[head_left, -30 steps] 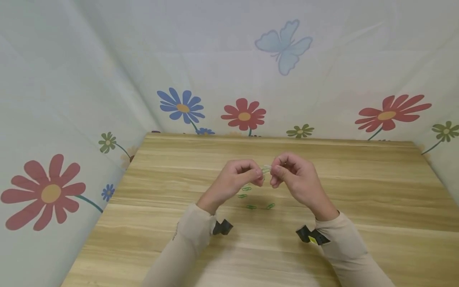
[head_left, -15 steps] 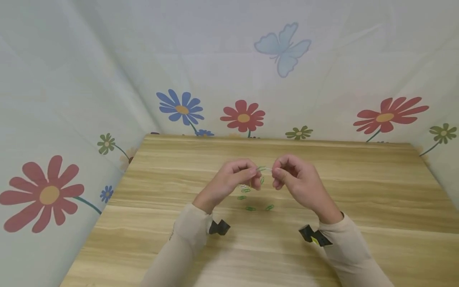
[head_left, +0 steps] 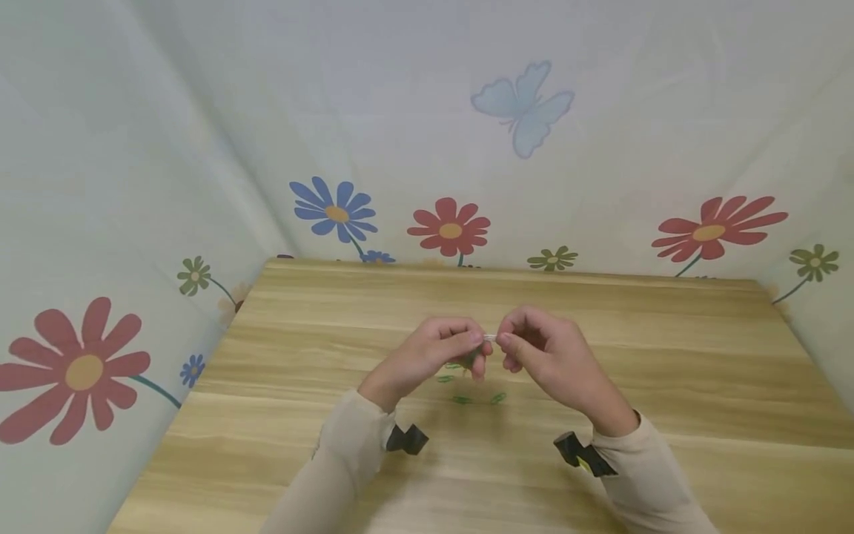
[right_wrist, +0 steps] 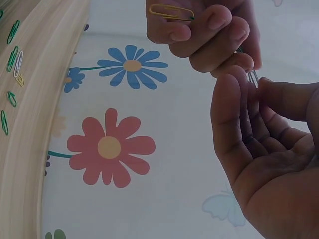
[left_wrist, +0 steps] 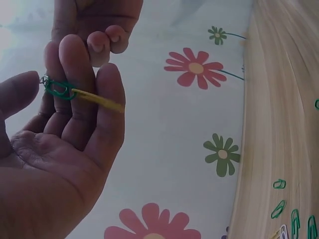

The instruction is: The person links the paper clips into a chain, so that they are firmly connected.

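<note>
In the head view my left hand (head_left: 434, 352) and right hand (head_left: 560, 360) meet over the table, fingertips a small gap apart. A white paper clip (head_left: 489, 337) spans that gap. My right thumb and finger pinch its end, as the right wrist view shows with the white wire (right_wrist: 252, 77). The left wrist view has a green paper clip (left_wrist: 60, 90) across my left fingers, my thumb tip at its end. Joined to the green clip, a yellow paper clip (left_wrist: 97, 100) lies over the outer finger. How the white and green clips meet is hidden by the fingertips.
Several loose green paper clips (head_left: 462, 400) lie on the wooden table (head_left: 347, 297) below my hands. A white paper clip (right_wrist: 19, 63) and a yellow one (right_wrist: 20, 78) lie among them. A flower-printed cloth (head_left: 373, 111) stands behind the table.
My hands have come closer together, narrowing the gap at the white clip. The green clip seen between them earlier is now behind my left fingers in the head view. The head view has tilted up slightly.
</note>
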Demonstrator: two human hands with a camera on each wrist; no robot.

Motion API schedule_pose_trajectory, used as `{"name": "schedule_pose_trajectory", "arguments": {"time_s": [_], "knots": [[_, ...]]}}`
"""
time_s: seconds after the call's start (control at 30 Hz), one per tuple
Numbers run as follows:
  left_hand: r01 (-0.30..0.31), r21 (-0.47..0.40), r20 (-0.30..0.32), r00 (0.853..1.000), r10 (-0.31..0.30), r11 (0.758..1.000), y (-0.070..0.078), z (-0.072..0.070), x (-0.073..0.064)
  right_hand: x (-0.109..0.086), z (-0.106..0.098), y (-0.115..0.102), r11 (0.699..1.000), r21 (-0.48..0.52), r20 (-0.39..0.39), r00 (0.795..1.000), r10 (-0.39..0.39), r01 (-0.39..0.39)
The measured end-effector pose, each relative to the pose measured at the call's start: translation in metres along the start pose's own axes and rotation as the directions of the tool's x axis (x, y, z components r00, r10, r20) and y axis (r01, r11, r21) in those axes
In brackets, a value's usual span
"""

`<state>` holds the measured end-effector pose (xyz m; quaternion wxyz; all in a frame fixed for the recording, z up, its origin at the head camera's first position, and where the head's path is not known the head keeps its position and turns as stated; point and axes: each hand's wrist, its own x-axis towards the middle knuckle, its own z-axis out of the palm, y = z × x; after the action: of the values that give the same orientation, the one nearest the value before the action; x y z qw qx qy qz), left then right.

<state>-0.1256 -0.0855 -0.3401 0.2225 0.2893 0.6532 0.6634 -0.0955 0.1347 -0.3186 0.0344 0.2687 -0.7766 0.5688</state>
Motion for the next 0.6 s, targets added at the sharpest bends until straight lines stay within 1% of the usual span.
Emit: {"name": "schedule_pose_trajectory", "arguments": {"time_s": [0.13,0.23,0.33,0.37,0.43,0.47,0.5,0.53,0.6], "knots": [[-0.009,-0.006,-0.036,0.999,0.009,1.0,0.0,0.0,0.0,-0.001,0.001,0.0,1.0,0.006,-0.028,1.0,-0.015,0.015],[-0.038,-0.02,-0.097,0.995,0.036,0.999,0.001,-0.003,-0.003,0.0,0.001,0.003,1.0,0.003,-0.047,0.999,0.006,-0.006],[-0.086,-0.045,-0.182,0.98,0.076,0.995,0.003,-0.008,-0.006,0.002,0.002,0.008,0.996,-0.038,-0.027,0.997,0.076,-0.077],[-0.105,-0.057,-0.208,0.974,0.091,0.993,0.004,-0.009,-0.007,0.003,0.001,0.011,0.992,-0.065,-0.006,0.994,0.105,-0.105],[-0.145,-0.081,-0.248,0.961,0.12,0.986,0.006,-0.012,-0.008,0.005,0.001,0.018,0.977,-0.152,0.056,0.986,0.158,-0.147],[-0.163,-0.099,-0.258,0.957,0.133,0.982,0.006,-0.013,-0.008,0.006,0.001,0.022,0.965,-0.209,0.101,0.978,0.184,-0.16],[-0.177,-0.114,-0.267,0.953,0.142,0.978,0.007,-0.014,-0.008,0.007,0.001,0.026,0.95,-0.262,0.153,0.965,0.212,-0.168],[-0.192,-0.128,-0.274,0.95,0.152,0.973,0.008,-0.015,-0.007,0.008,0.001,0.031,0.933,-0.317,0.208,0.948,0.243,-0.169],[-0.222,-0.152,-0.286,0.943,0.172,0.963,0.009,-0.016,-0.007,0.008,0.004,0.042,0.897,-0.415,0.319,0.9,0.297,-0.149]]}}
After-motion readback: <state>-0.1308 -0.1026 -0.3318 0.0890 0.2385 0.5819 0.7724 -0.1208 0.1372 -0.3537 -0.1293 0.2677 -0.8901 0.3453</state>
